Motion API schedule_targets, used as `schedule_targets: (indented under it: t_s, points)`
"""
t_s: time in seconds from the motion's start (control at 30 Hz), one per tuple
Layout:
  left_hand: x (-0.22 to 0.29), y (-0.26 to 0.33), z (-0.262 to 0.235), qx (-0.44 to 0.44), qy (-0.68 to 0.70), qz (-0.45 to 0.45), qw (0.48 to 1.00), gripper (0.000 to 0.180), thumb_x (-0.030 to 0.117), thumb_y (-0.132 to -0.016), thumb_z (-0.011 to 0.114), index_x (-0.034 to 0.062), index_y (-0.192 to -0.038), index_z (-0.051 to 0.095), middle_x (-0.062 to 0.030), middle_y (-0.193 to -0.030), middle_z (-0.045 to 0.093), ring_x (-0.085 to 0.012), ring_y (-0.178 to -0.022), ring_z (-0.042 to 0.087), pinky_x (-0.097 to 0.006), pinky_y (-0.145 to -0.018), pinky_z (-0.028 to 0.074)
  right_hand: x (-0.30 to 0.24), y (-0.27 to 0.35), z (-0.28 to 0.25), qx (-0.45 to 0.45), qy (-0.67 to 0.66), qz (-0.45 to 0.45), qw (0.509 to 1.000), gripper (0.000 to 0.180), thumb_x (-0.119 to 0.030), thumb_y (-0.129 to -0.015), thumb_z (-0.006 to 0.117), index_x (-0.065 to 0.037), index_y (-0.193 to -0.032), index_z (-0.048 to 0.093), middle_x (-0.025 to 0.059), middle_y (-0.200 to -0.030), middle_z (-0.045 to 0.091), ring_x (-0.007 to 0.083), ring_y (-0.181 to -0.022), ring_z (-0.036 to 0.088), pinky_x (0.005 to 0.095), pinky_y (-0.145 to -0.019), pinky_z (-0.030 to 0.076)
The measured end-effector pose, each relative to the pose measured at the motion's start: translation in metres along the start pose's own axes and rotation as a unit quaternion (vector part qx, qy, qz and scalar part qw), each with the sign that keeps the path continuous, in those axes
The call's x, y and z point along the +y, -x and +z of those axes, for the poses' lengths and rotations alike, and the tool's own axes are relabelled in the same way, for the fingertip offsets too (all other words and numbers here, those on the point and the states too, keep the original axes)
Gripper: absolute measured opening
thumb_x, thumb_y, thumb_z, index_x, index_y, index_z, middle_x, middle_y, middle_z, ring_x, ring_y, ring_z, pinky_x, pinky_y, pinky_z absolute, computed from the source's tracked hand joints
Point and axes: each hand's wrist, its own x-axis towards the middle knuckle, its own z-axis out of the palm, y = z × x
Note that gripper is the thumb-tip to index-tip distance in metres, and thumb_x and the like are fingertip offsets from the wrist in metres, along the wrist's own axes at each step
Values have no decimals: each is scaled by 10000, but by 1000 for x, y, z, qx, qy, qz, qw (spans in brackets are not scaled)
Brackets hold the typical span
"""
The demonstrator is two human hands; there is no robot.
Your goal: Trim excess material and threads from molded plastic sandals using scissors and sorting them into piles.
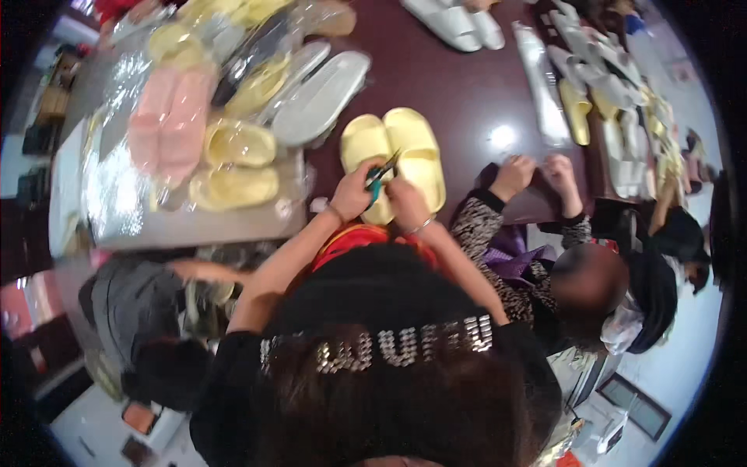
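Observation:
A pair of pale yellow slippers [405, 136] lies on the dark red table in front of me, toes pointing away. My left hand [354, 193] grips small scissors [376, 187] with teal handles, their dark blades lying over the slippers' inner edges. Close beside the blades, my right hand [408, 204] rests at the right slipper with its fingers curled in. Whatever those fingers may pinch is hidden from view.
Bagged pink slippers [167, 124], yellow slippers [237, 187] and white slippers [323, 97] crowd the left. At right, a co-worker's hands [513, 177] rest on the table's edge. More slippers [622, 140] line the far right; a white pair [459, 27] is at the top.

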Motion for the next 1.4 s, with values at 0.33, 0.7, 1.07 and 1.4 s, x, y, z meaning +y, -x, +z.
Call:
schedule_targets:
  t_s: [0.33, 0.7, 1.07, 1.4]
  points:
    - [-3, 3, -4, -44, 28, -23, 998, 348, 128, -690, 604, 69, -1011, 481, -194, -751, 568, -353, -728, 568, -369, -593, 440, 30, -10, -19, -3, 85, -147, 986, 213, -263, -662, 605, -80, -673, 497, 71, -714, 492, 233, -750, 501, 350, -670, 378]
    - [-49, -3, 5, 114, 269, -135, 947, 433, -19, -697, 566, 13, -1100, 411, -52, -824, 541, -99, -679, 501, -216, -608, 422, 7, -19, -17, 62, -275, 67, 957, 163, -154, -708, 583, -13, -668, 510, 97, -938, 559, 151, -675, 518, 275, -601, 418]
    - [-52, 4, 10, 122, 113, -98, 981, 474, -35, -680, 596, 2, -1114, 409, -68, -840, 542, -140, -765, 524, -271, -707, 434, 20, -28, 31, 154, -564, 275, 763, 130, -129, -745, 559, -59, -850, 589, 13, -620, 511, 118, -540, 477, 245, -465, 400]
    - [-49, 9, 12, 101, 89, -88, 987, 499, 0, -694, 585, 2, -1155, 395, -80, -860, 557, -146, -767, 528, -262, -709, 429, 47, -20, 45, 114, -28, 269, 956, 397, -308, -638, 653, 41, -794, 548, 177, -757, 553, 280, -620, 550, 359, -545, 445]
